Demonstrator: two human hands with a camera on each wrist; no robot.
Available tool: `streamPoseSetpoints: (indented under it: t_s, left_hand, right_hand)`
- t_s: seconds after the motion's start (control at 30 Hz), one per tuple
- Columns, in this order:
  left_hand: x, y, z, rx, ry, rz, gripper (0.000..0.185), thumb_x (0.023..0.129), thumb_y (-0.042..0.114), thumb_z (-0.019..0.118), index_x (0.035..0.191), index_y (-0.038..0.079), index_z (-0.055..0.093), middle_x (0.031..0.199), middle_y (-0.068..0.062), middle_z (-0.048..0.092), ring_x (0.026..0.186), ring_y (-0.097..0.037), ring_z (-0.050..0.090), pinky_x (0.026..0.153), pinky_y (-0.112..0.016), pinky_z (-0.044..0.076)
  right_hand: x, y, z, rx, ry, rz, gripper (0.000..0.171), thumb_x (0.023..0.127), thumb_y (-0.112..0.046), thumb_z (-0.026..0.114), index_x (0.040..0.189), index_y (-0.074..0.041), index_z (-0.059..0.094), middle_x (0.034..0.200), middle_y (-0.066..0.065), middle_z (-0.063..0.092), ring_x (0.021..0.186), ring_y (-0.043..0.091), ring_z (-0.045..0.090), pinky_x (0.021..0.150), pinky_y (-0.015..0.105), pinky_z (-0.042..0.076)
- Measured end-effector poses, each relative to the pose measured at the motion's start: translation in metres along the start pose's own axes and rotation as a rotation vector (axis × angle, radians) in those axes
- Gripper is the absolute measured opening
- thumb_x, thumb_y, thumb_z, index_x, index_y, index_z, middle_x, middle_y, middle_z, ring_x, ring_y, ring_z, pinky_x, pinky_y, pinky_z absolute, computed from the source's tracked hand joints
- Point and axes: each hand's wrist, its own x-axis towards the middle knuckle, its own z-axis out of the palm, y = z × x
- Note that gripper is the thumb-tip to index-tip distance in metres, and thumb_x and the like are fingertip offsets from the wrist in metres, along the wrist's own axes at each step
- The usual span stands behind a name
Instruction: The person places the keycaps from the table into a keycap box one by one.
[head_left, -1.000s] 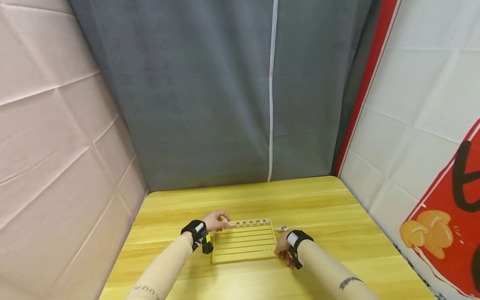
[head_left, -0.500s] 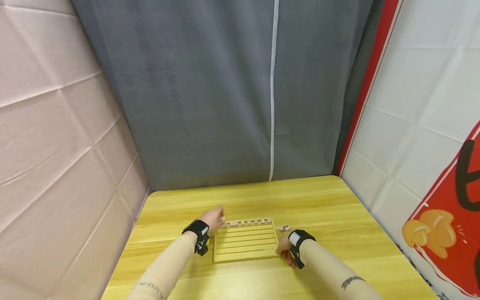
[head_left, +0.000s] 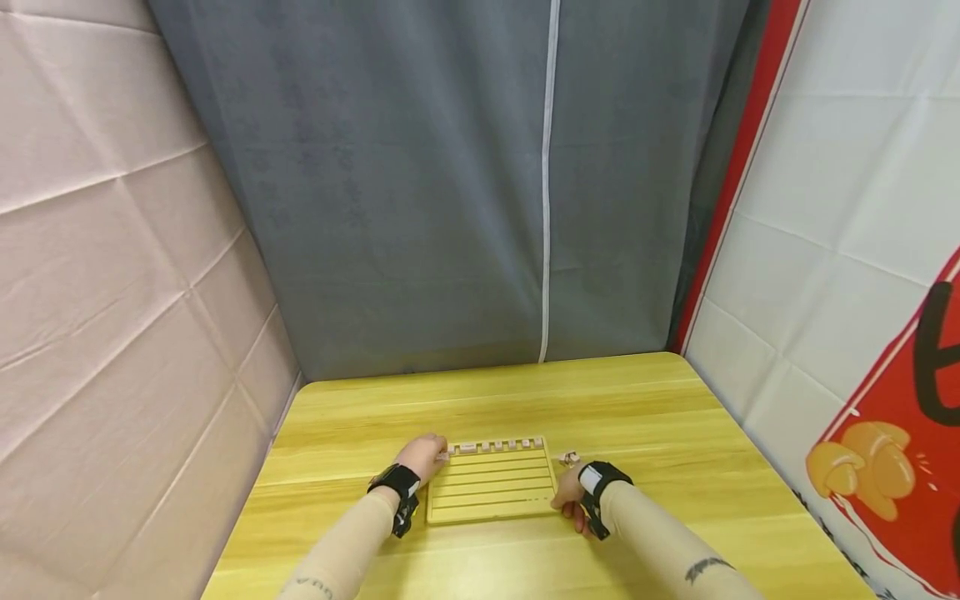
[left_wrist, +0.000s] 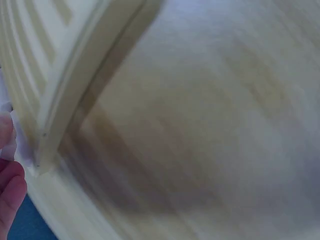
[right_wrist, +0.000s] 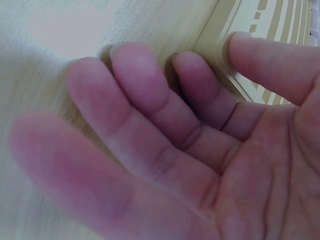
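Now, the board: I see a pale slatted wooden board (head_left: pixel 491 490) lying flat near the front edge of the tabletop (head_left: pixel 660 433), about midway between its left and right edges
Far rail: a row of small pieces (head_left: pixel 495 446) sits in the notches along the board's far edge; too small for me to tell what they are
Left hand: my left hand (head_left: pixel 422 457) is at the board's far-left corner, fingertips touching the end of that notched rail
Left grip: the left wrist view shows only fingertips (left_wrist: pixel 10 185) at the frame's edge beside the board's corner (left_wrist: pixel 55 65), with something white against them; I cannot tell whether they pinch it or merely touch it
Right hand: my right hand (head_left: pixel 570 496) is at the board's near-right corner
Right grip: wide and relaxed, holding nothing; in the right wrist view the thumb (right_wrist: pixel 270 60) presses the board's rim (right_wrist: pixel 260 30) and the fingers lie loosely on the table beside it
Doing it well: I judge the right hand is bracing the board, so I would press that thumb steadily inward and let the left fingertips work lightly and straight along the rail, lest the board skate or the seated pieces jump out
Stray item: a small object (head_left: pixel 570 457) lies on the tabletop just beside the board's far-right corner, apart from both hands
Surroundings: a grey curtain (head_left: pixel 420 183) hangs behind the tabletop's far edge
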Motion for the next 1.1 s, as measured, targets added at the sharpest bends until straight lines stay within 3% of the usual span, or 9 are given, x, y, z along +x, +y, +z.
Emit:
streamPoseSetpoints:
  t_s: [0.3, 0.5, 0.8, 0.97, 1.03, 1.1]
  left_hand:
    - [-0.006, 0.002, 0.011, 0.047, 0.089, -0.002, 0.014, 0.083, 0.01, 0.075, 0.076, 0.01, 0.063, 0.071, 0.003, 0.049, 0.06, -0.015, 0.052, 0.053, -0.029, 0.045]
    - [-0.004, -0.007, 0.02, 0.05, 0.088, -0.008, 0.016, 0.083, 0.01, 0.075, 0.075, 0.012, 0.061, 0.069, 0.005, 0.047, 0.06, -0.011, 0.047, 0.053, -0.027, 0.043]
    - [-0.004, -0.001, 0.011, 0.047, 0.13, 0.03, 0.02, 0.082, 0.009, 0.076, 0.073, 0.011, 0.058, 0.068, 0.008, 0.04, 0.058, -0.012, 0.046, 0.051, -0.027, 0.042]
    - [-0.004, -0.003, 0.002, 0.038, 0.054, 0.023, 0.009, 0.085, 0.014, 0.074, 0.08, 0.013, 0.066, 0.073, 0.006, 0.051, 0.064, -0.013, 0.053, 0.056, -0.028, 0.047]
    - [-0.005, -0.004, -0.003, 0.007, -0.025, 0.025, 0.003, 0.087, 0.015, 0.072, 0.088, 0.012, 0.071, 0.082, 0.002, 0.061, 0.073, -0.017, 0.06, 0.063, -0.032, 0.051]
    - [-0.008, -0.003, -0.009, -0.026, -0.127, 0.039, 0.01, 0.088, 0.017, 0.07, 0.096, 0.011, 0.073, 0.093, -0.003, 0.068, 0.084, -0.022, 0.065, 0.071, -0.036, 0.054]
  right_hand:
    - [0.003, 0.003, -0.002, -0.039, -0.008, -0.04, 0.027, 0.088, -0.018, 0.066, 0.078, 0.007, 0.064, 0.051, 0.007, 0.051, 0.045, 0.021, 0.051, 0.045, 0.032, 0.049]
    - [0.005, 0.003, -0.001, -0.048, -0.021, -0.026, 0.028, 0.09, -0.019, 0.065, 0.074, 0.004, 0.063, 0.054, 0.009, 0.054, 0.045, 0.02, 0.05, 0.045, 0.032, 0.047]
    - [0.004, 0.0, -0.002, -0.06, -0.032, -0.024, 0.03, 0.09, -0.02, 0.064, 0.068, -0.001, 0.06, 0.051, 0.007, 0.052, 0.043, 0.018, 0.048, 0.043, 0.03, 0.044]
    - [0.005, -0.001, -0.002, -0.164, -0.069, -0.085, 0.031, 0.093, -0.019, 0.061, 0.068, 0.001, 0.059, 0.054, 0.01, 0.056, 0.043, 0.019, 0.053, 0.043, 0.031, 0.046]
    - [0.006, 0.001, -0.003, -0.183, -0.069, -0.095, 0.031, 0.093, -0.019, 0.061, 0.071, 0.003, 0.06, 0.055, 0.012, 0.058, 0.044, 0.02, 0.055, 0.043, 0.031, 0.047]
    - [0.006, 0.002, -0.004, -0.182, -0.065, -0.089, 0.031, 0.092, -0.02, 0.062, 0.075, 0.007, 0.062, 0.056, 0.012, 0.058, 0.044, 0.02, 0.055, 0.042, 0.031, 0.047]
